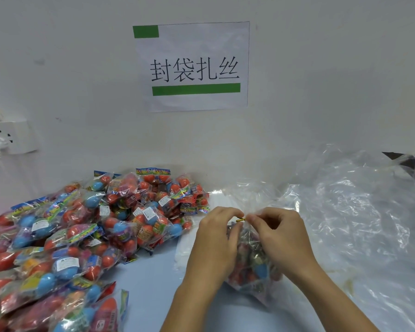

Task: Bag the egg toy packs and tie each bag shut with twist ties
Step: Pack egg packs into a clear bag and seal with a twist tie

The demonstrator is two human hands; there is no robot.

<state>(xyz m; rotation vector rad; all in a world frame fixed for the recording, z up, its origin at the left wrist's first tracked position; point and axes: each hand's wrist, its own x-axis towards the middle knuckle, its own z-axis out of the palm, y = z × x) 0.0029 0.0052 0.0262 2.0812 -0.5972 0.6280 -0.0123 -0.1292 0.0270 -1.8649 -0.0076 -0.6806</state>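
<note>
While both hands (247, 233) pinch tie (240, 220), bag (252, 271) holds, seemingly, egg packs.

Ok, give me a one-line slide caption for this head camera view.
Both hands, left hand and right hand, pinch a gold twist tie at the neck of a filled clear bag, beside a pile of egg toy packs.

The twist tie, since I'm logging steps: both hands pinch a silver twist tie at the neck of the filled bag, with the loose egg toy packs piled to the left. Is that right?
Not quite: the twist tie is gold, not silver. The head view shows the left hand and right hand pinching it at the neck of the filled bag, with the loose egg toy packs piled to the left.
</note>
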